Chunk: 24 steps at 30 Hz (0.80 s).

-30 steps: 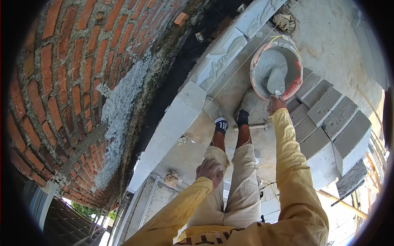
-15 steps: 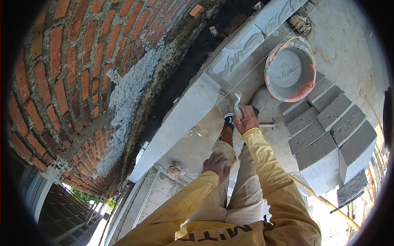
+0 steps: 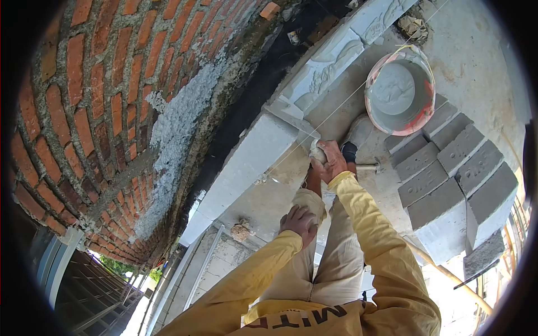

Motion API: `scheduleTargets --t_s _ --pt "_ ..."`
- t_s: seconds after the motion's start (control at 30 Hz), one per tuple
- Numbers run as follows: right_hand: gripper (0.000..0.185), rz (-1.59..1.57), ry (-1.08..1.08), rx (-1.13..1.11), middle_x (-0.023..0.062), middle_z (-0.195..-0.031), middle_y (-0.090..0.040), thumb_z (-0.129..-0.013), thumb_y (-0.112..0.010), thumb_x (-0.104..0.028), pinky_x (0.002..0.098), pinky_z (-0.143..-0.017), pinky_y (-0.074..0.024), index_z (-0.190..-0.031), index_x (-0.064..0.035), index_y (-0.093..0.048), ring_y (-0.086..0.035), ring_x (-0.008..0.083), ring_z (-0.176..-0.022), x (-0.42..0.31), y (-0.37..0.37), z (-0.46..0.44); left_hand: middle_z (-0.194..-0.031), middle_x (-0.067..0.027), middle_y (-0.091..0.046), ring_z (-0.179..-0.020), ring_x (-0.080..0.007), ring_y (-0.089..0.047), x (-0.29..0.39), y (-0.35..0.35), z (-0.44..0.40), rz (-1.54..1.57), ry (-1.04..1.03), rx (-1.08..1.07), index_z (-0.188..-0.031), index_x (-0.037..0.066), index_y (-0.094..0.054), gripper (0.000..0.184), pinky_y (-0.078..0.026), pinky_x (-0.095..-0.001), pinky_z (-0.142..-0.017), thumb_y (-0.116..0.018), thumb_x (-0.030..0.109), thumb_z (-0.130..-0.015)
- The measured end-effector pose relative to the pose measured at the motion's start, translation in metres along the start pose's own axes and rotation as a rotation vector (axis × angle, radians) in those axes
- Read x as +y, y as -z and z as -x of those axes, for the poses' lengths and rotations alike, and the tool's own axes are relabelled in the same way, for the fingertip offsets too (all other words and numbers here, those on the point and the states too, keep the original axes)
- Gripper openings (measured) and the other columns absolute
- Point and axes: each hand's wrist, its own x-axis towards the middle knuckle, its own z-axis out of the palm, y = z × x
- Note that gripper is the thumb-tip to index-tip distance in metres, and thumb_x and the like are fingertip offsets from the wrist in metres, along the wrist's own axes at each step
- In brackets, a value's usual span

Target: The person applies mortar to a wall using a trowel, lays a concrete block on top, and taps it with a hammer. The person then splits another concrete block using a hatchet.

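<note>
My right hand point(image 3: 332, 159) is closed round the pale handle of a trowel point(image 3: 292, 119). The grey trowel blade lies at the end of a smooth grey block point(image 3: 255, 148) in the low wall, close to the mortar-topped blocks point(image 3: 322, 67). A taut string point(image 3: 347, 98) crosses just above this spot. My left hand point(image 3: 300, 224) rests on my bent knee with its fingers spread and nothing in them. Beyond my right hand stands a bucket point(image 3: 371, 101) with grey mortar point(image 3: 394, 87) in it.
Grey blocks point(image 3: 443, 162) are stacked at the right. A hammer point(image 3: 368, 167) lies on the floor by my foot. A brick wall point(image 3: 112, 112) rises at the left, with a dark gap point(image 3: 246, 106) before the block wall. A crumpled paper bag point(image 3: 412, 28) lies behind the bucket.
My right hand has moved slightly left with the trowel, and the blade has shifted left onto the end of the grey block. My left hand stays on the knee.
</note>
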Motion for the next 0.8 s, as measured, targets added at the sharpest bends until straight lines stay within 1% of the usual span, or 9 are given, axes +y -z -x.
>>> scheduleTargets --t_s 0.17,0.3,0.4,0.5,0.6,0.63,0.73,0.77,0.8 --pt "0.055 0.057 -0.271 0.065 0.0168 -0.120 -0.053 -0.074 -0.072 -0.014 0.0413 -0.097 -0.0445 -0.125 -0.0095 -0.052 -0.053 0.0371 -0.113 0.015 -0.025 0.029 -0.140 -0.0075 -0.046 -0.136 -0.0324 -0.034 0.003 0.001 -0.001 -0.011 -0.017 -0.007 -0.118 0.021 -0.060 0.039 -0.032 -0.0500 -0.108 -0.062 0.031 -0.080" --pt "0.057 0.039 -0.301 0.100 0.0169 -0.122 -0.052 -0.074 -0.074 -0.016 0.0421 -0.097 -0.0435 -0.126 -0.0123 -0.051 -0.052 0.0376 -0.113 0.000 -0.055 0.032 -0.141 -0.0070 -0.045 -0.136 -0.0316 -0.033 0.003 -0.003 -0.002 -0.033 -0.010 -0.012 -0.120 0.021 -0.060 0.042 -0.031 -0.0496 -0.109 -0.061 0.034 -0.080" --pt "0.056 0.023 -0.344 0.078 0.0177 -0.119 -0.052 -0.072 -0.075 -0.014 0.0422 -0.095 -0.0445 -0.123 -0.0078 -0.052 -0.053 0.0378 -0.110 -0.004 -0.049 0.039 -0.143 -0.0061 -0.044 -0.138 -0.0298 -0.031 0.003 -0.003 -0.001 -0.049 0.011 -0.043 -0.124 0.020 -0.059 0.046 -0.029 -0.0489 -0.110 -0.059 0.037 -0.081" --pt "0.055 0.074 -0.234 0.001 0.0167 -0.112 -0.053 -0.074 -0.075 -0.013 0.0420 -0.090 -0.0460 -0.124 -0.0118 -0.053 -0.054 0.0378 -0.105 0.023 -0.008 0.063 -0.142 -0.0063 -0.044 -0.138 -0.0298 -0.031 0.005 -0.005 -0.004 -0.059 0.009 -0.041 -0.123 0.019 -0.059 0.046 -0.029 -0.0492 -0.110 -0.060 0.037 -0.081" --pt "0.053 0.149 -0.242 -0.014 0.0174 -0.108 -0.054 -0.074 -0.074 -0.011 0.0416 -0.088 -0.0469 -0.123 -0.0125 -0.054 -0.055 0.0373 -0.103 0.047 0.051 0.084 -0.141 -0.0068 -0.046 -0.137 -0.0302 -0.033 0.006 -0.001 -0.003 -0.054 0.000 -0.021 -0.121 0.019 -0.062 0.044 -0.029 -0.0492 -0.110 -0.061 0.037 -0.081" --pt "0.051 0.152 -0.316 -0.015 0.0189 -0.110 -0.055 -0.075 -0.071 -0.010 0.0421 -0.091 -0.0454 -0.124 -0.0090 -0.053 -0.054 0.0383 -0.105 0.048 0.069 0.089 -0.140 -0.0070 -0.047 -0.137 -0.0304 -0.033 0.008 0.000 -0.004 -0.053 -0.007 -0.021 -0.120 0.019 -0.062 0.043 -0.029 -0.0491 -0.110 -0.061 0.036 -0.081" --pt "0.050 0.272 -0.333 0.327 0.0227 -0.116 -0.055 -0.077 -0.069 -0.013 0.0435 -0.095 -0.0430 -0.124 -0.0036 -0.052 -0.053 0.0406 -0.109 0.068 0.103 0.084 -0.138 -0.0077 -0.049 -0.136 -0.0316 -0.034 0.008 -0.003 -0.007 -0.058 -0.045 -0.009 -0.117 0.018 -0.065 0.041 -0.029 -0.0490 -0.110 -0.063 0.037 -0.080" --pt "0.053 0.318 -0.557 0.323 0.0278 -0.121 -0.053 -0.079 -0.067 -0.019 0.0450 -0.100 -0.0401 -0.125 0.0004 -0.050 -0.050 0.0428 -0.114 0.071 0.118 0.069 -0.138 -0.0076 -0.049 -0.136 -0.0317 -0.034 0.007 -0.004 -0.007 -0.063 -0.049 -0.008 -0.117 0.018 -0.064 0.041 -0.029 -0.0491 -0.110 -0.063 0.037 -0.080" --pt "0.054 0.354 -0.622 0.342 0.0298 -0.120 -0.053 -0.080 -0.065 -0.022 0.0459 -0.099 -0.0410 -0.126 0.0011 -0.049 -0.050 0.0442 -0.114 0.081 0.132 0.051 -0.138 -0.0076 -0.049 -0.136 -0.0319 -0.034 0.007 -0.004 -0.006 -0.068 -0.046 -0.004 -0.117 0.018 -0.064 0.041 -0.030 -0.0492 -0.109 -0.064 0.037 -0.080"
